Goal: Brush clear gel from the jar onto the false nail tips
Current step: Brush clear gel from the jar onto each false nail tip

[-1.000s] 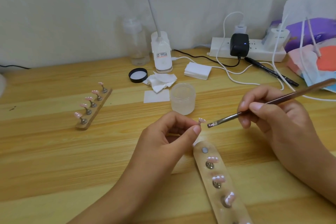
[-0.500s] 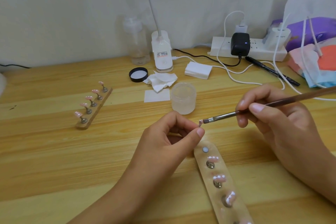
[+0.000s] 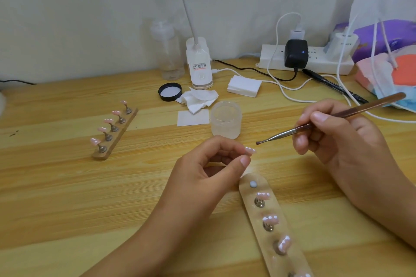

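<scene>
Pinching a pink nail tip [image 3: 250, 150] between clamped fingers, the left hand [image 3: 209, 164] offers it near the brush [image 3: 315, 125] gripped in the right hand [image 3: 333, 139], just before the open jar [image 3: 225, 119]; a light, steady stroke seems next.

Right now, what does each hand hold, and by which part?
The left hand pinches a false nail tip between thumb and forefinger; the held part is hidden. The right hand holds the brush by its wooden handle, just behind the metal ferrule.
</scene>
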`<state>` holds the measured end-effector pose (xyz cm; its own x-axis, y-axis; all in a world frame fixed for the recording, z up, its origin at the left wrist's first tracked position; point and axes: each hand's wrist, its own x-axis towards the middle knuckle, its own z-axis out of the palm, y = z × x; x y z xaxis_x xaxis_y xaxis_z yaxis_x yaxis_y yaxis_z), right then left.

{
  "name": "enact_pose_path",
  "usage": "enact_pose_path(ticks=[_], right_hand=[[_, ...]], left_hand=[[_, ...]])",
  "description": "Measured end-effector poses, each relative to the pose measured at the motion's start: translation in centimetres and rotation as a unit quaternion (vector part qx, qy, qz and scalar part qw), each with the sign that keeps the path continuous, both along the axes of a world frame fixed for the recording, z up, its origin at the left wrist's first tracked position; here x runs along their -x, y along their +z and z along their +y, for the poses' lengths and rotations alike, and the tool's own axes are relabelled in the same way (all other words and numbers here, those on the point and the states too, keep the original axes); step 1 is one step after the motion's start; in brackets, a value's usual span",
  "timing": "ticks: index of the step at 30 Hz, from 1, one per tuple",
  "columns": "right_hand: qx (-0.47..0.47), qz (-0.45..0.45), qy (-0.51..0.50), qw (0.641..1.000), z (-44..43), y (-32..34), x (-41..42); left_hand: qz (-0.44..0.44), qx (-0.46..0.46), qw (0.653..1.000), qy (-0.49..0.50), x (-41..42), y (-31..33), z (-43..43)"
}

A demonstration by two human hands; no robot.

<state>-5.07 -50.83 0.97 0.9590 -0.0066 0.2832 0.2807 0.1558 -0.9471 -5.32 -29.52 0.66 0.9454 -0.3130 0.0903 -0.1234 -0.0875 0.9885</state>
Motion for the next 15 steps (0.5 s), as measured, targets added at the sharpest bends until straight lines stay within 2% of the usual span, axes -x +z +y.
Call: enact_pose_path(ticks=[15], right_hand=[[0.011,0.016,0.040,0.999,0.38,0.09,0.39]], left_hand=[[0.010,0.021,1.000,0.006,-0.08,-0.14,0.06]])
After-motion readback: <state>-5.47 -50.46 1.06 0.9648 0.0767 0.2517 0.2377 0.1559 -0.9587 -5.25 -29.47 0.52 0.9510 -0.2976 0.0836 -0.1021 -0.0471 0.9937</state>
